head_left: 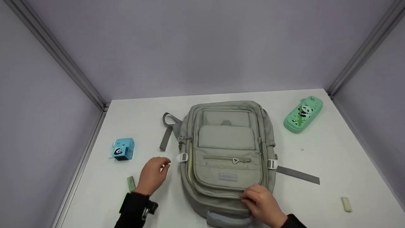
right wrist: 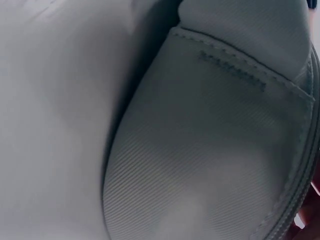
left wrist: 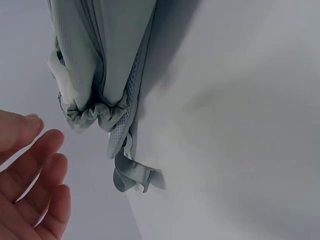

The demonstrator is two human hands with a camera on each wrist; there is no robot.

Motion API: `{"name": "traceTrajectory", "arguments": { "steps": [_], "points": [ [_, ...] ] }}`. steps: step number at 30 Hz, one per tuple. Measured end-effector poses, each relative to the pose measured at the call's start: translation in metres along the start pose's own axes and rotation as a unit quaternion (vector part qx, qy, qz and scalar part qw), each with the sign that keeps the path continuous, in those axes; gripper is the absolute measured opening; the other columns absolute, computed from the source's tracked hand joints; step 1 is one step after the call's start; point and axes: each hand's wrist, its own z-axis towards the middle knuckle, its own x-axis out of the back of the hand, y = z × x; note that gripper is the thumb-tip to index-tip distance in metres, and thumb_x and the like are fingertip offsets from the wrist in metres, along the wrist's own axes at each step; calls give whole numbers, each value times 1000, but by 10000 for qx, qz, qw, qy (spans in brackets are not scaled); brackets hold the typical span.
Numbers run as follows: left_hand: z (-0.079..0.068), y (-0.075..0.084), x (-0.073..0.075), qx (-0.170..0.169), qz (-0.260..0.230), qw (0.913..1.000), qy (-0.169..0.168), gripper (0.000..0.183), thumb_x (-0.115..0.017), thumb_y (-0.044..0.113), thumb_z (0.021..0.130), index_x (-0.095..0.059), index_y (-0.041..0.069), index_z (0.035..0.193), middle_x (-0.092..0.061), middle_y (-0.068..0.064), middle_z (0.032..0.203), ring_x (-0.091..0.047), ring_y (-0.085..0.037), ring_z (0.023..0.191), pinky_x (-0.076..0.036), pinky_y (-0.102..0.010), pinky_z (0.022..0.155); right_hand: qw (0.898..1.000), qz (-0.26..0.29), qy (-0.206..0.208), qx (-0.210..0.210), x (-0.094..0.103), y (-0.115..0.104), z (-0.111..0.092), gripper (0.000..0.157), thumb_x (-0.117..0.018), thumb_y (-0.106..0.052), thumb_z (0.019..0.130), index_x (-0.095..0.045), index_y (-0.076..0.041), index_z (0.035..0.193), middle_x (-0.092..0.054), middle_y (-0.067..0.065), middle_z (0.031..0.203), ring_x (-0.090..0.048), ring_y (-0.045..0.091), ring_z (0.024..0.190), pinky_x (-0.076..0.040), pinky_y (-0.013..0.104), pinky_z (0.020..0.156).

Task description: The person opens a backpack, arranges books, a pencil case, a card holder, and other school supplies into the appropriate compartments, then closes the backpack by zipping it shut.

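A grey-green backpack lies front side up on the white table, its top handle toward me. My right hand pinches the backpack near its zipped edge at the lower right; what exactly lies between the fingertips is hidden. In the right wrist view, the fabric of the backpack fills most of the picture, with fingers at the right edge behind the zipper. Left of the backpack, my left hand hovers with loosely bent fingers, holding nothing. The left wrist view shows these fingers apart from the backpack's side.
A blue panda pencil sharpener stands at the left. Below it, a small green block like an eraser sits beside my left wrist. A green panda pencil case lies back right, a pale eraser-like block front right. Straps spread sideways.
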Motion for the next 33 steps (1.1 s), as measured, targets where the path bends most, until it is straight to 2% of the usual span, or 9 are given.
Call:
{"name": "traceTrajectory", "arguments": {
  "steps": [5, 10, 13, 17, 20, 23, 26, 28, 33],
  "points": [
    [-40, 3, 6, 555, 116, 9981, -219, 9, -73, 6, 87, -74, 11, 95, -73, 0, 88, -64, -14, 81, -53, -33, 73, 9991, 284, -106, -299, 5, -3, 1, 29, -82, 3, 72, -70, -21, 85, -66, -11, 84, -59, 6, 77, -42, 15, 76],
    [-54, -5, 13, 1076, 193, 9936, -279, 10, -72, 6, 88, -74, 10, 97, -74, -4, 94, -66, -19, 86, -55, -40, 79, 9960, 645, -11, -624, 13, -4, 5, 23, -79, -1, 79, -71, -21, 86, -66, -8, 83, -58, 5, 76, -41, 14, 73],
    [-46, -23, 27, 1269, 157, 9918, 2, 12, -70, 6, 89, -73, 5, 101, -73, -11, 100, -67, -27, 91, -55, -43, 79, 9942, 820, 175, -680, 16, -4, 11, 18, -78, -4, 82, -71, -20, 87, -67, -4, 82, -57, 5, 75, -40, 14, 71],
    [-22, -54, 51, 1610, -60, 9860, 424, 21, -65, 7, 92, -70, -2, 111, -69, -21, 108, -66, -36, 95, -53, -49, 83, 9939, 883, 278, -604, 17, -5, 17, 17, -77, -4, 82, -71, -18, 88, -67, -1, 82, -56, 5, 73, -40, 15, 68],
    [2, -75, 68, 1965, -307, 9778, 665, 33, -62, 11, 94, -63, -6, 123, -61, -30, 120, -60, -44, 108, -48, -55, 93, 9941, 860, 309, -579, 17, -6, 17, 16, -77, -5, 83, -71, -18, 88, -67, -1, 82, -56, 5, 74, -40, 15, 69],
    [23, -93, 77, 2467, -680, 9622, 934, 49, -60, 15, 96, -49, -8, 138, -47, -37, 135, -46, -51, 127, -38, -60, 106, 9941, 836, 328, -612, 16, -6, 17, 16, -78, -4, 82, -70, -18, 88, -67, -1, 82, -57, 5, 74, -40, 15, 69],
    [35, -107, 73, 3074, -901, 9395, 1217, 65, -57, 23, 98, -32, -5, 151, -31, -39, 148, -31, -55, 137, -30, -66, 109, 9937, 834, 314, -684, 15, -6, 17, 18, -78, -3, 81, -70, -18, 87, -67, -1, 82, -57, 5, 74, -40, 14, 69],
    [38, -115, 65, 3385, -829, 9287, 1264, 72, -56, 28, 99, -23, -3, 155, -23, -39, 152, -25, -57, 139, -28, -69, 108, 9935, 826, 293, -731, 16, -6, 17, 18, -78, -4, 82, -71, -18, 88, -67, -1, 82, -57, 4, 74, -40, 13, 69],
    [35, -130, 36, 3800, -335, 9215, 732, 86, -56, 40, 96, -11, -1, 157, -12, -43, 153, -21, -62, 139, -24, -75, 106, 9936, 802, 278, -750, 17, -8, 18, 14, -75, -8, 86, -70, -20, 92, -67, -3, 85, -56, 4, 75, -40, 13, 70]
  ]
}}
